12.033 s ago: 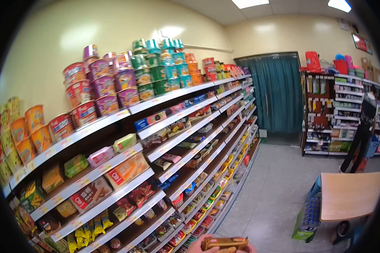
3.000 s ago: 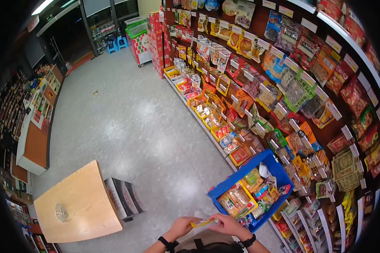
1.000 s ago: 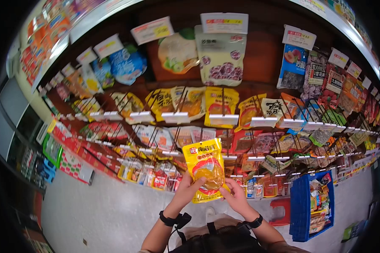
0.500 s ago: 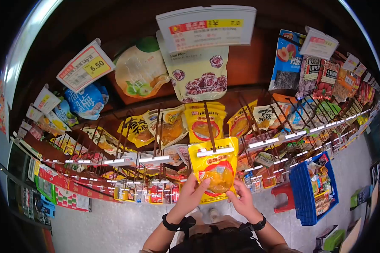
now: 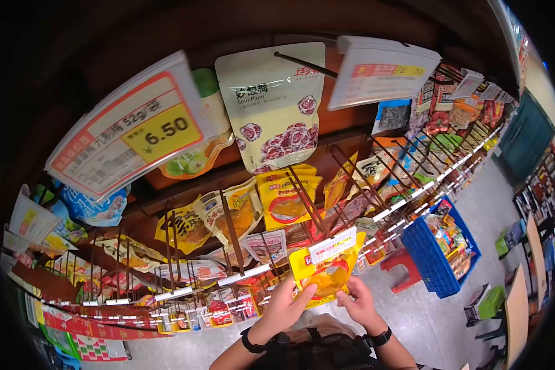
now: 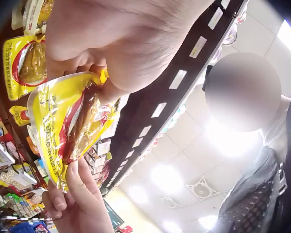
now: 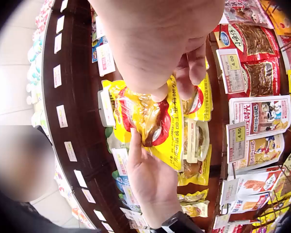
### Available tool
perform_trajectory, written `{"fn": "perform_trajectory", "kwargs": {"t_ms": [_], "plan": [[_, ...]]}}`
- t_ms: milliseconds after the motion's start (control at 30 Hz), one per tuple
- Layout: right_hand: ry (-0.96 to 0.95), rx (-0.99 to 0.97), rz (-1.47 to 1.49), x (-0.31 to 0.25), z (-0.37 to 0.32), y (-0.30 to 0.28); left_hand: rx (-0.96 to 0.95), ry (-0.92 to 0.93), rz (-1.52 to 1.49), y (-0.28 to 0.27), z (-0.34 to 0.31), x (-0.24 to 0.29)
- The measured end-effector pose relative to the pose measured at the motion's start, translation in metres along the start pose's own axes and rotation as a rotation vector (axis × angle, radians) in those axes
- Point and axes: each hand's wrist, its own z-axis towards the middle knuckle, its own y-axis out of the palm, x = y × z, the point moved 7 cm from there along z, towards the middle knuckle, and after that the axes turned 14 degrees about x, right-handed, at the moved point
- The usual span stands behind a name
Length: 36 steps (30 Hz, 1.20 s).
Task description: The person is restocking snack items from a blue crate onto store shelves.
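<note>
Two hands, left hand and right hand, are pinching the yellow pouch by its lower corners. I am holding it upright, top at the peg hook tip.

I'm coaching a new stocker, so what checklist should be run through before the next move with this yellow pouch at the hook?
1. Grip: left hand and right hand both hold the yellow pouch: ok.
2. Hang hole on the hook: cannot tell; the white price tag hides the pouch top.
3. Right hook: matching pouches hang further back: ok.
4. Room on the hook: bare rod shows ahead of them: ok.
5. Pouch flat: it bows between the fingers in the left wrist view: not ok.
</note>
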Motion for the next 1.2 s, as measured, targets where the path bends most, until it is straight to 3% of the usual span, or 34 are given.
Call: {"fn": "perform_trajectory", "kwargs": {"t_ms": [67,433,567,600,633,700,767,833,900,967,1033,1200], "plan": [[0.010,0.036,-0.034,0.001,0.000,0.006,-0.029,0.040,0.086,-0.006,0.011,0.003],[0.083,0.195,-0.026,0.001,0.014,0.021,-0.073,0.016,-0.158,-0.013,0.034,0.004],[0.017,0.181,-0.029,-0.008,0.041,0.037,0.014,0.052,-0.038,-0.023,0.052,-0.004],[0.092,0.170,-0.009,-0.003,0.052,0.038,0.060,0.116,0.030,-0.023,0.058,0.001],[0.166,0.159,0.012,0.002,0.059,0.039,0.098,-0.018,-0.085,-0.021,0.053,-0.001],[0.132,0.107,0.239,-0.001,0.070,0.043,0.194,0.101,-0.024,-0.026,0.053,-0.011],[0.115,0.093,0.355,-0.008,0.064,0.037,0.359,0.074,0.094,-0.036,0.049,-0.023],[0.077,0.149,0.335,-0.011,0.045,0.011,0.495,0.171,0.362,-0.031,0.040,-0.024],[0.094,0.163,0.263,0.002,0.025,-0.036,0.546,0.324,0.435,-0.007,0.035,-0.011],[0.116,0.193,0.193,0.021,-0.001,-0.098,0.515,0.302,0.417,0.033,0.026,-0.004],[0.304,0.315,0.305,0.050,-0.036,-0.167,0.309,0.170,0.109,0.085,0.025,-0.029],[0.302,0.731,0.180,0.059,-0.135,-0.347,-0.212,-0.150,-0.031,0.272,0.018,-0.080]]}}
